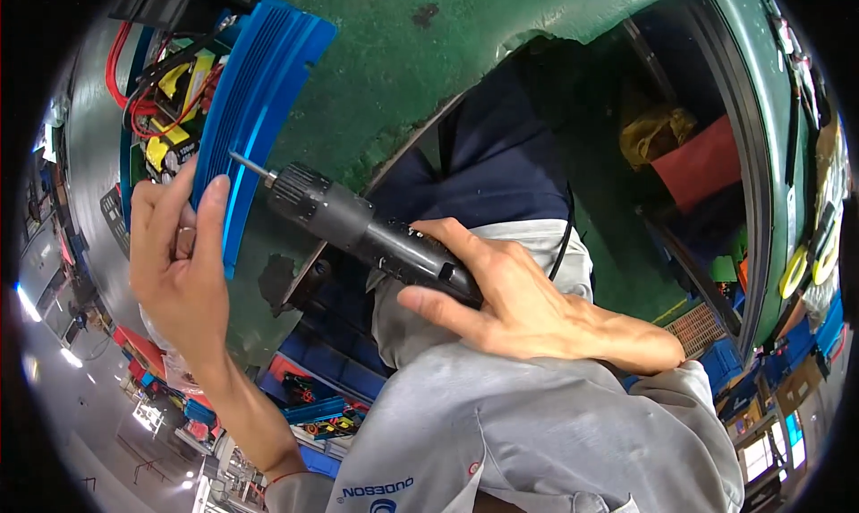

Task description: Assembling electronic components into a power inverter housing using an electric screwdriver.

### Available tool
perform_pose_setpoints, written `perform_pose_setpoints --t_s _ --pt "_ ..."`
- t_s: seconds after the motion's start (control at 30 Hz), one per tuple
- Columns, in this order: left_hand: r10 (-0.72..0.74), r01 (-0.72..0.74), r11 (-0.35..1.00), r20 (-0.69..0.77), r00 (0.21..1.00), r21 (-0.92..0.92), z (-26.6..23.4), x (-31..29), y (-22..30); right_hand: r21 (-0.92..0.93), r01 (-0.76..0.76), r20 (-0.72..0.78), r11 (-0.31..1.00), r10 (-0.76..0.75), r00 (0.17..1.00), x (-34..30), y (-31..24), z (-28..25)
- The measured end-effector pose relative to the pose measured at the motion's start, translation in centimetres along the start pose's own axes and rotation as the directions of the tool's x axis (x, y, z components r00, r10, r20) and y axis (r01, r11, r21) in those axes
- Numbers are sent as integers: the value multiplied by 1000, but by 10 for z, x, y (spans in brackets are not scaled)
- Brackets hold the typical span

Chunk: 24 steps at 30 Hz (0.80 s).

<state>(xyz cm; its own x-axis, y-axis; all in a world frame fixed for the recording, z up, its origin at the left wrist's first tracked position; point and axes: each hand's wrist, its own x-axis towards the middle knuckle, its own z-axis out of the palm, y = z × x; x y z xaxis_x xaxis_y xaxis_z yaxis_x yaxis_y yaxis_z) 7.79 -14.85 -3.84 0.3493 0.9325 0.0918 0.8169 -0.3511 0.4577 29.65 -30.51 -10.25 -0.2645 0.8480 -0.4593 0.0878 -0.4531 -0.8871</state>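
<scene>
My right hand (519, 303) is wrapped round a black electric screwdriver (349, 222), held low over the bench edge. Its thin metal bit points left at the ribbed side of a blue metal housing (273, 66); whether the tip touches is hard to tell. At the near end of that housing, my left hand (183, 276) pinches the wall, thumb on the ribbed outer side and fingers toward the inside. Behind the wall sit yellow-and-black components (161, 146) among red wires (116, 75) and black ones. The left fingertips are partly hidden.
The worn green bench top (385, 57) has a ragged, chipped edge toward me. On the right, beyond a dark metal frame (747, 155), lie a red sheet (702, 164), a crumpled yellow bag (658, 133) and yellow-handled scissors (792, 271). Blue bins (344, 356) stand below left.
</scene>
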Motion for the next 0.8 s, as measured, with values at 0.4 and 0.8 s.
perform_pose_setpoints --t_s 0.4,0.8 --pt "109 -109 994 9 994 3 -6 9 0 409 -161 168 898 99 981 5 -13 -4" --pt "55 -72 993 -168 984 -96 -22 -10 -5 45 -213 11 976 212 977 -10 -15 -39"
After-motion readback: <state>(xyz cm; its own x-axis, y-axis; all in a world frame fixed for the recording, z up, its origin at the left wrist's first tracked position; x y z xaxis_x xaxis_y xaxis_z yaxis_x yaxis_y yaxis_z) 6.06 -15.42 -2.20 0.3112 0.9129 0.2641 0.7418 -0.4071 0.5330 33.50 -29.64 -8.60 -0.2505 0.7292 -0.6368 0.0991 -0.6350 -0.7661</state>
